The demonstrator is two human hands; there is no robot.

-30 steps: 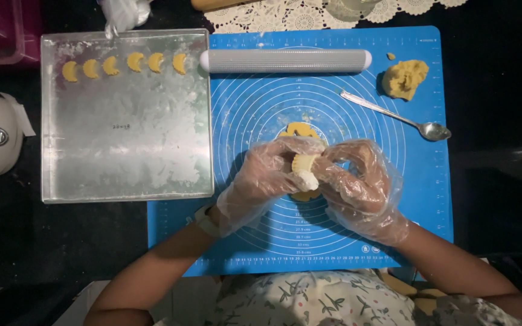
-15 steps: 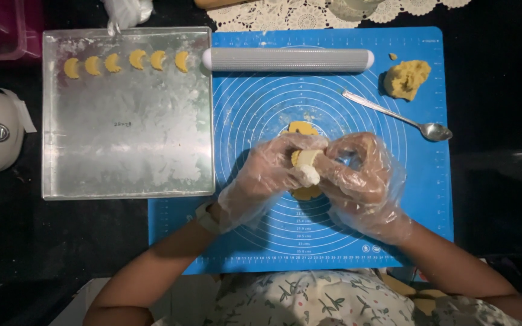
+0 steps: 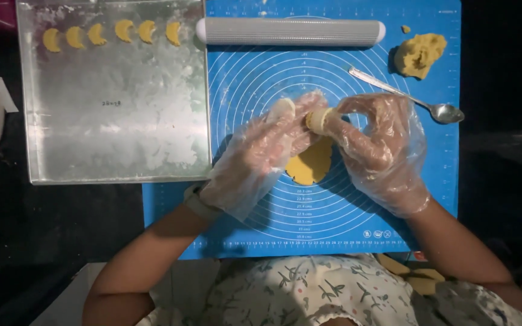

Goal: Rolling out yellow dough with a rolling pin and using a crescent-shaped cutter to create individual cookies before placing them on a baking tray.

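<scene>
Both my hands wear clear plastic gloves and meet over a blue silicone mat. My left hand and my right hand pinch a small pale yellow piece of dough between their fingertips. Under them a flat yellow sheet of rolled dough lies on the mat, partly hidden by my left hand.
A metal baking tray at the left holds several crescent-shaped dough pieces along its far edge. A grey rolling pin lies across the mat's top. A lump of yellow dough and a metal spoon sit at the right.
The view has drawn closer. My hands have lifted a little off the flat dough sheet, which now shows more below them.
</scene>
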